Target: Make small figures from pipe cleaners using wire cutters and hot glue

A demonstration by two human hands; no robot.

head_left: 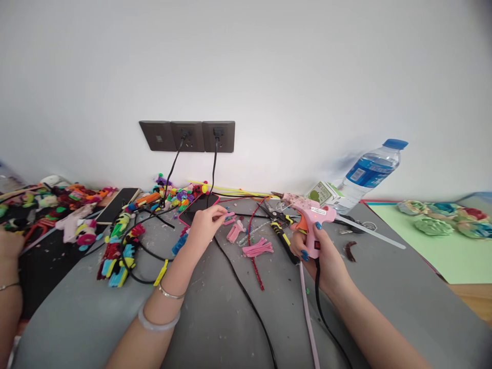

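Observation:
My right hand (pixel 317 251) is wrapped around the handle of a pink hot glue gun (pixel 313 215), its nozzle pointing left. A clear glue stick (pixel 372 231) sticks out of its back. My left hand (pixel 209 223) is closed in a pinch on a small pink pipe-cleaner piece (pixel 229 219), partly hidden by the fingertips. Between my hands lie a bent pink pipe-cleaner piece (pixel 235 231), a bundle of cut pink pipe cleaners (pixel 258 248) and a red twisted strand (pixel 254 266). Black-and-yellow pliers (pixel 282 233) lie beside the glue gun, partly behind my right hand.
A water bottle (pixel 369 174) and a small carton (pixel 325 193) stand against the wall. Colourful pipe-cleaner figures (pixel 121 251) and a phone (pixel 200 207) lie left. Black cords (pixel 246 294) cross the grey table. Another person's arm (pixel 9 277) is at far left; green paper (pixel 442 251) lies right.

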